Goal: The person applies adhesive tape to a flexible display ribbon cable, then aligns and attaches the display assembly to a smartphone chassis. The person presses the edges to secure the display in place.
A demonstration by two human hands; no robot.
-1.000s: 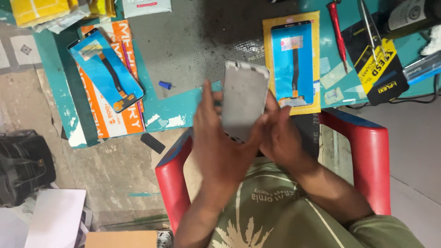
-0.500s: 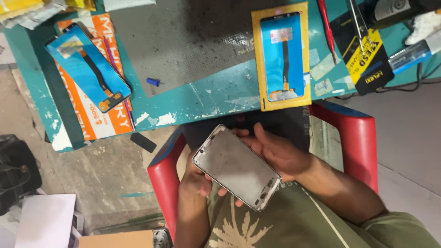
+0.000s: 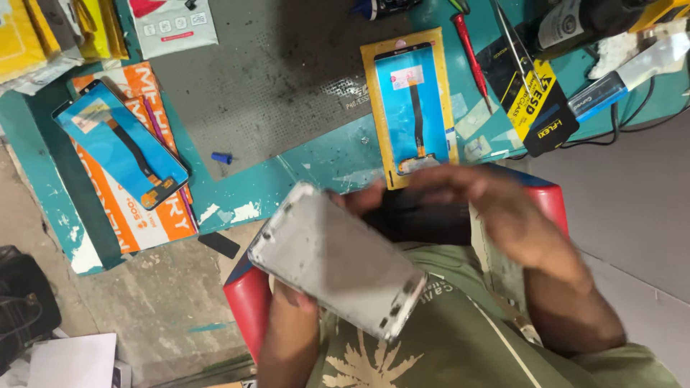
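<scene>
Grey phone frame point(image 3: 338, 260): bare metal-looking mid-frame, inner face up, held in front of the person's chest, below the near edge of the teal workbench point(image 3: 316, 154). Long axis runs from about 10 o'clock (upper corner near the bench edge) to 4 o'clock (lower corner over the green shirt point(image 3: 460, 338)). Frame tilted, not lying on anything.

Left hand point(image 3: 295, 294): under the frame at its 7 o'clock side, mostly hidden by it; fingers appear wrapped beneath, carrying it. Grip closed on the frame as far as visible.

Right hand point(image 3: 496, 208): at 2 o'clock from the frame, motion-blurred, fingers loosely spread. Fingertips reach toward the frame's upper long edge; contact cannot be told through the blur. No object seen in it.

Nearer hand: left, in contact. Right is just beside the 1–2 o'clock edge.

Outward: red chair back point(image 3: 251, 309) on both sides of the torso. On the bench, at 12 o'clock from the frame, a blue-backed display panel point(image 3: 415, 108) on a yellow card; at 10 o'clock a second display panel point(image 3: 118, 144) lying diagonally on orange packaging. Red screwdriver point(image 3: 471, 54) and tweezers point(image 3: 519, 50) at 1 o'clock, well apart from the hands. Grey work mat point(image 3: 266, 79) covers the bench middle.
</scene>
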